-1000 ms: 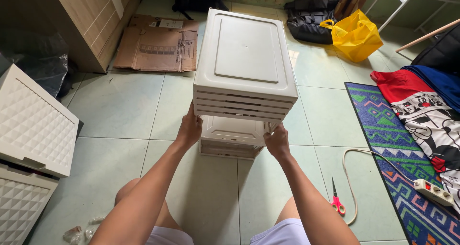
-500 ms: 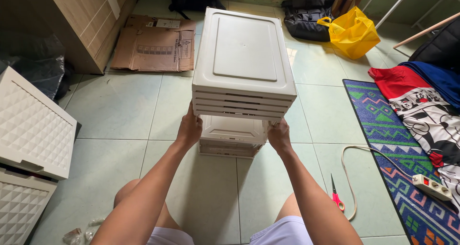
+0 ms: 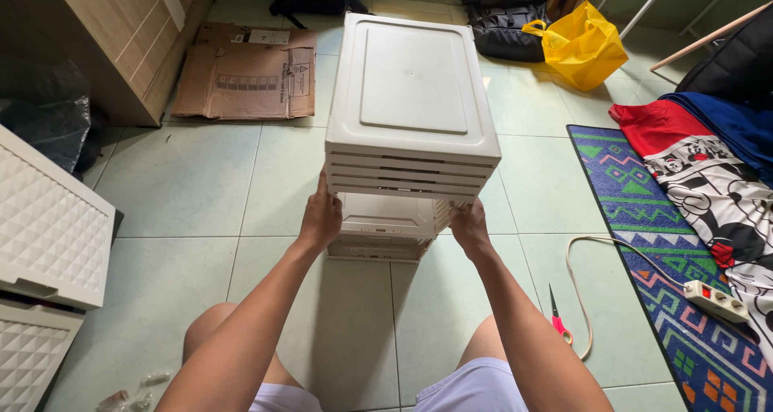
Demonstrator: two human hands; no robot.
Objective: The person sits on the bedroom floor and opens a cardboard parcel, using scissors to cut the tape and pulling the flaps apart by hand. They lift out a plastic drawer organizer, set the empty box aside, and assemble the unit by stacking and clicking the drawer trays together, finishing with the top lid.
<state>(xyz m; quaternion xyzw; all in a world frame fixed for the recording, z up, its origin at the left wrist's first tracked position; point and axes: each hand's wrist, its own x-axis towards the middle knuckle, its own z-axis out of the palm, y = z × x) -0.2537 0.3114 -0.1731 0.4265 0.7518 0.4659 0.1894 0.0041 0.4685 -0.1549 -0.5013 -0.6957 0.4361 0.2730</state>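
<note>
A stack of several white plastic panels [image 3: 409, 98] is lifted above the green tiled floor, held from below at its near corners. My left hand [image 3: 322, 217] grips the near left underside and my right hand [image 3: 469, 227] grips the near right underside. Under the stack, on the floor, sits a lower white plastic frame section [image 3: 385, 227], partly hidden by the stack and by both hands.
White quilted-pattern drawer units [image 3: 44, 243] stand at the left. Flattened cardboard [image 3: 245, 70] lies by a wooden cabinet [image 3: 129, 25]. A yellow bag [image 3: 581, 45], a patterned rug [image 3: 676, 259], a power strip [image 3: 715, 301] with cord and pink-handled scissors [image 3: 559, 319] lie to the right.
The stack and both hands stay almost still; the view has shifted only slightly.
</note>
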